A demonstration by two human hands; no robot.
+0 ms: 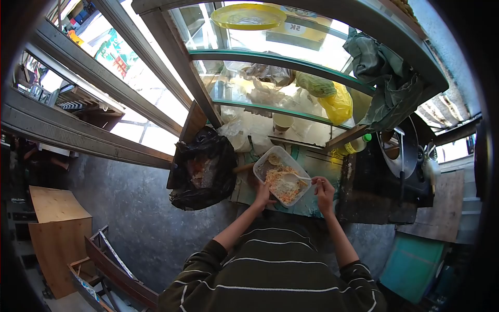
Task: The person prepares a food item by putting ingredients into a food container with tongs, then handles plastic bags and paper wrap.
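Observation:
A clear plastic container (298,166) stands tilted in view on the worktop in front of me. Orange and whitish shredded food (283,195) lies in it, with a pale powdery patch in the middle and a small round thing (274,159) at the far end. My left hand (263,194) grips the container's near left side, its thumb at the rim. Over the right rim, my right hand (324,192) pinches the handle of a white spoon (293,177), whose bowl rests in the food.
A black plastic bag (226,165) sits left of the container. Behind it rises a glass display case (249,103) with a paper cup (282,121) and a yellow bag (339,104). On the right are a green-capped bottle (355,146), a wok (403,151) and a stove (374,195).

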